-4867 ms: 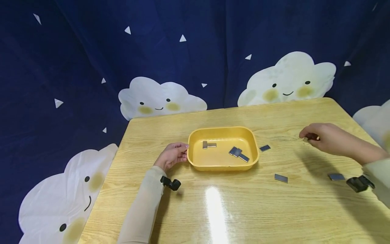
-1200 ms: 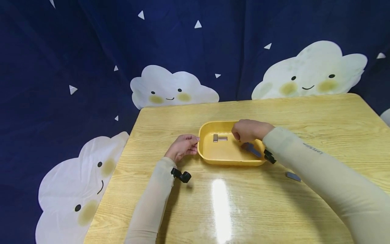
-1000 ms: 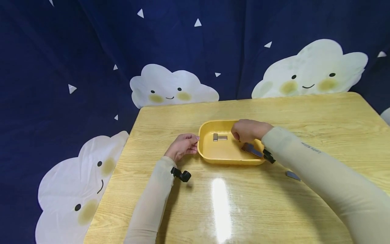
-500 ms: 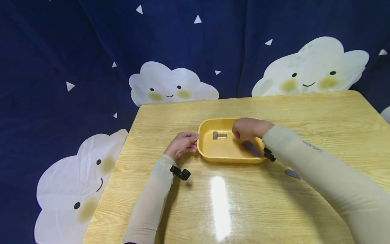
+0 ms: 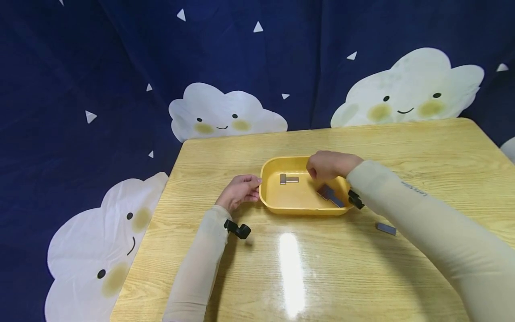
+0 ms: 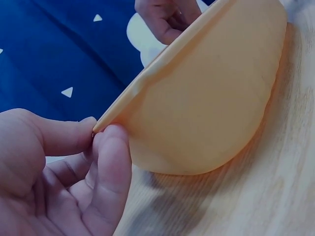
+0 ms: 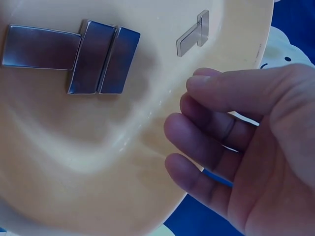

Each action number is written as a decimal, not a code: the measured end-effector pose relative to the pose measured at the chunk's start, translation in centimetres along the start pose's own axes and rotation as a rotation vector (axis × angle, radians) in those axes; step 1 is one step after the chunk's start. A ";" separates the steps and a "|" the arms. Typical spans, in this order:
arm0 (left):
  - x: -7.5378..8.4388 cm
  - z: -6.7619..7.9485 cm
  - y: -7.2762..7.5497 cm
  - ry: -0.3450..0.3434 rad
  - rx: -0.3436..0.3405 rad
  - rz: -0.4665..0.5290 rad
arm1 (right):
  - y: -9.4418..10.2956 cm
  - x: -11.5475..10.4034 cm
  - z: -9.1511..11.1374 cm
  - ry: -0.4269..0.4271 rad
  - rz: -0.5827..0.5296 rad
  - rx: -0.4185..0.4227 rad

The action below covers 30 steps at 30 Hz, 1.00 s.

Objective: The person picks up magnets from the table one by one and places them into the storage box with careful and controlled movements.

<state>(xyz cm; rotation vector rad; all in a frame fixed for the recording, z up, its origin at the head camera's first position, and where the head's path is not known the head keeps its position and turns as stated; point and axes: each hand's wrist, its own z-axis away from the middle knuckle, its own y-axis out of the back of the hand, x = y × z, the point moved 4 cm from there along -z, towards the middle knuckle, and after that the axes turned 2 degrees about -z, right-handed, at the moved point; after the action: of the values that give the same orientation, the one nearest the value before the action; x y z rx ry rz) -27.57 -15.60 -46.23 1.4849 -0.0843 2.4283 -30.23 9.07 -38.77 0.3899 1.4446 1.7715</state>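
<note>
My left hand [image 5: 240, 192] pinches the left rim of a yellow plastic tray [image 5: 301, 211] between thumb and fingers; the left wrist view shows the thumb [image 6: 74, 137] on top of the rim. Over the tray's right half hovers my right hand [image 5: 327, 164], its fingers loosely bent. In the right wrist view nothing shows between thumb and fingertips. Below it, on the tray floor, three shiny metal blocks [image 7: 88, 59] lie against one another, one pointing outward. A smaller pair of metal blocks [image 5: 283, 179] forms a T in the tray's left half.
Another metal block [image 5: 386, 229] lies on the wooden table [image 5: 233, 277] to the right of the tray, close to the right sleeve [image 5: 422, 219]. That sleeve covers part of the table. A dark blue cloud-print curtain [image 5: 225, 44] hangs behind.
The right hand, at the table's right with fingers pinched about 5 seconds ago, is now over the tray. It has barely moved in the last second. The left hand stays on the rim.
</note>
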 end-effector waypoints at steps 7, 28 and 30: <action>0.0 0.0 0.1 0.001 0.002 -0.005 | -0.4 0.3 -0.1 -0.039 0.006 -0.033; 0.0 -0.1 0.0 0.002 -0.018 -0.005 | 0.0 2.8 2.8 -0.047 -0.017 0.118; -0.1 -0.1 -0.1 0.007 -0.025 -0.002 | 0.0 3.3 3.3 -0.032 -0.018 0.173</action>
<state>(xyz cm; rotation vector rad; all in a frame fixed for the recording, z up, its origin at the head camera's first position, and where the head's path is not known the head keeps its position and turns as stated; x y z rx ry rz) -27.55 -15.53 -46.36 1.4654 -0.1114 2.4213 -30.07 13.72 -38.52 0.4908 1.5792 1.6240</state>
